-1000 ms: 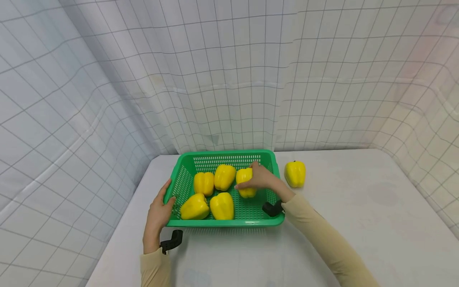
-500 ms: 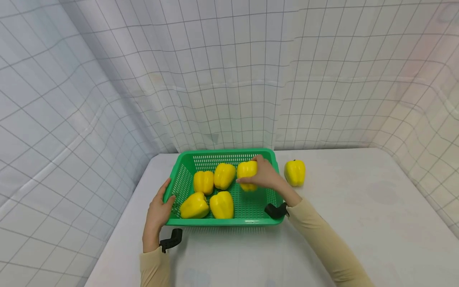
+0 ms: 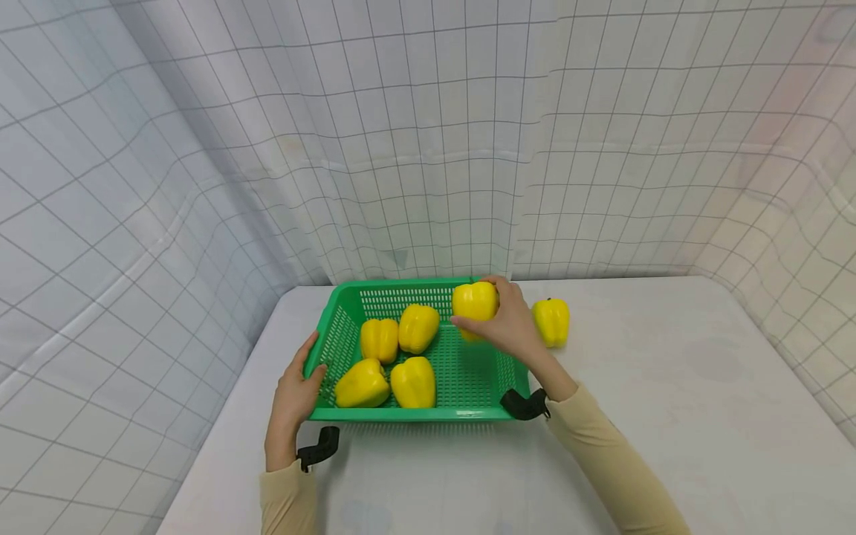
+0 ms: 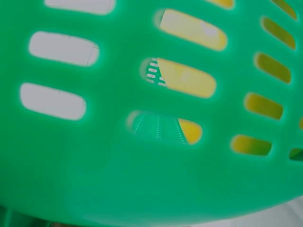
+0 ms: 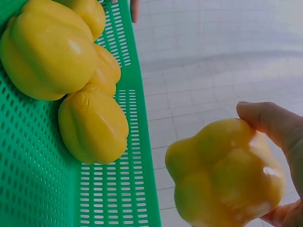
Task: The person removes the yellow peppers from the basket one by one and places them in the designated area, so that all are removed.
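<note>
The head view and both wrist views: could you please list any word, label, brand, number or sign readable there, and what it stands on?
There are none that can be read.
The green basket, yellow peppers and black wrist pieces show no legible marking.
A faint mark on the gridded cloth, at the head view's upper right, is too blurred to make out.
</note>
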A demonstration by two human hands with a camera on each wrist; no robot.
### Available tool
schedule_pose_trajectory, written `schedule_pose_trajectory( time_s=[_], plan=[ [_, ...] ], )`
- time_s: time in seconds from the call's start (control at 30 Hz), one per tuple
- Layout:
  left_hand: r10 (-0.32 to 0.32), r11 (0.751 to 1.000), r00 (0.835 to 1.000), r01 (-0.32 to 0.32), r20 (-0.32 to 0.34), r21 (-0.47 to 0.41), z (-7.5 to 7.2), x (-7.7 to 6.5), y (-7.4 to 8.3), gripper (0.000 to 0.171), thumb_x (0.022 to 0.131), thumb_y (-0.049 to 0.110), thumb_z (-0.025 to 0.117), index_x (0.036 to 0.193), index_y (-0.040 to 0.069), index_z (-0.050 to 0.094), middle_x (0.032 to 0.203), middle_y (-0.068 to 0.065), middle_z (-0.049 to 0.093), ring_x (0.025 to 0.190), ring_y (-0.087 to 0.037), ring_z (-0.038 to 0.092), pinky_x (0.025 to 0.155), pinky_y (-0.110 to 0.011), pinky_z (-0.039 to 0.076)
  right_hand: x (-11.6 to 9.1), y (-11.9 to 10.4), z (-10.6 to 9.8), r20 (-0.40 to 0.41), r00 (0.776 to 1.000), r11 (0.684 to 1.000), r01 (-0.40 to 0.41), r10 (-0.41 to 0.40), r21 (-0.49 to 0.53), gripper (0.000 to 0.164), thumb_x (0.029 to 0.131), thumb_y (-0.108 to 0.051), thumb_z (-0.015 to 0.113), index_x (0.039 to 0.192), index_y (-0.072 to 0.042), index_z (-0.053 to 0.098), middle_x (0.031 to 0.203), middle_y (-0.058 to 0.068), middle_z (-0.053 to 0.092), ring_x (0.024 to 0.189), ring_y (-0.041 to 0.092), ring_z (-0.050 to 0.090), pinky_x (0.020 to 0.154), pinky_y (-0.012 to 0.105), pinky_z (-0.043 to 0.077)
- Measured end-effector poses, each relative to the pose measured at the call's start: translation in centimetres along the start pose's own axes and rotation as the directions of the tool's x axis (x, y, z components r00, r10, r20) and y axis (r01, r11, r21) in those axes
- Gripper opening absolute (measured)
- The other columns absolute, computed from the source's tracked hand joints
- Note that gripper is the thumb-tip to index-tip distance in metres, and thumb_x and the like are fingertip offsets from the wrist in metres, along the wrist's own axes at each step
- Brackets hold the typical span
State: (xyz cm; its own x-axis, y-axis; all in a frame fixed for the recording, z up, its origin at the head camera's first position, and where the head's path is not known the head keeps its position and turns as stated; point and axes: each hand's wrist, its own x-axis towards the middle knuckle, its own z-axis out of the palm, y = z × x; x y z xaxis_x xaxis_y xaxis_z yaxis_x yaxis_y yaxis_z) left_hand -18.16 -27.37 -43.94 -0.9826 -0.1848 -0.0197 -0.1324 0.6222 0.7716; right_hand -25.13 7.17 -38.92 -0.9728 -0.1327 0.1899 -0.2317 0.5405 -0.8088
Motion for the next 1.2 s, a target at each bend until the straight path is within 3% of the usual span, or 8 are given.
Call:
schedule_pose_trajectory(
  time_s=[0.27, 0.6, 0.8, 1.0, 1.2],
  plan=[
    [0.000, 1.000, 1.000, 0.000, 0.004, 0.005, 0.0, 0.1, -0.1, 0.059, 0.100, 0.019, 0.043, 0.153, 0.027, 0.017, 0.150, -0.020, 0.026, 0.103, -0.037, 0.047, 0.071, -0.038, 0.038, -1.1, 0.4, -1.0, -0.056, 0.998, 1.000, -0.015, 0.016, 0.018, 0.086, 0.071, -0.058, 0.074, 0.138, -0.018, 0.038, 0.129, 0.012, 0.043, 0.100, 0.028, 0.051, 0.074, 0.042, 0.046],
    [-0.007, 1.000, 1.000, 0.007, 0.010, 0.003, 0.1, 0.1, -0.2, 0.060, 0.100, 0.019, 0.043, 0.153, 0.027, 0.016, 0.151, -0.019, 0.024, 0.109, -0.038, 0.044, 0.078, -0.045, 0.037, -2.2, 1.7, -2.5, -0.165, 0.986, 0.989, 0.001, 0.023, 0.148, 0.084, 0.074, -0.045, 0.078, 0.138, -0.012, 0.033, 0.129, 0.014, 0.044, 0.101, 0.029, 0.049, 0.070, 0.043, 0.050],
    [-0.006, 1.000, 1.000, 0.006, 0.007, 0.006, 0.1, 0.1, -0.2, 0.059, 0.100, 0.019, 0.043, 0.153, 0.027, 0.017, 0.151, -0.019, 0.025, 0.107, -0.037, 0.045, 0.075, -0.042, 0.037, -2.4, 2.7, -3.9, -0.233, 0.971, 0.983, -0.010, 0.053, 0.185, 0.083, 0.076, -0.039, 0.077, 0.135, -0.008, 0.029, 0.127, 0.016, 0.043, 0.104, 0.031, 0.047, 0.075, 0.045, 0.047],
    [-0.010, 1.000, 1.000, 0.010, 0.013, 0.012, 0.1, 0.0, 0.0, 0.059, 0.101, 0.020, 0.043, 0.153, 0.027, 0.016, 0.151, -0.020, 0.025, 0.107, -0.038, 0.045, 0.074, -0.041, 0.038, -2.3, 4.7, -5.0, -0.322, 0.944, 0.981, -0.006, 0.069, 0.194, 0.082, 0.077, -0.035, 0.076, 0.136, -0.003, 0.029, 0.128, 0.017, 0.041, 0.105, 0.032, 0.045, 0.079, 0.043, 0.039],
    [-0.014, 1.000, 1.000, 0.014, 0.015, 0.008, 0.0, -0.1, 0.1, 0.060, 0.101, 0.020, 0.043, 0.153, 0.026, 0.016, 0.152, -0.019, 0.022, 0.114, -0.039, 0.041, 0.084, -0.050, 0.035, -2.0, 6.7, -5.0, -0.448, 0.891, 0.976, 0.031, 0.070, 0.215, 0.080, 0.077, -0.030, 0.078, 0.135, -0.001, 0.032, 0.130, 0.015, 0.039, 0.106, 0.030, 0.041, 0.081, 0.041, 0.033]
  ],
)
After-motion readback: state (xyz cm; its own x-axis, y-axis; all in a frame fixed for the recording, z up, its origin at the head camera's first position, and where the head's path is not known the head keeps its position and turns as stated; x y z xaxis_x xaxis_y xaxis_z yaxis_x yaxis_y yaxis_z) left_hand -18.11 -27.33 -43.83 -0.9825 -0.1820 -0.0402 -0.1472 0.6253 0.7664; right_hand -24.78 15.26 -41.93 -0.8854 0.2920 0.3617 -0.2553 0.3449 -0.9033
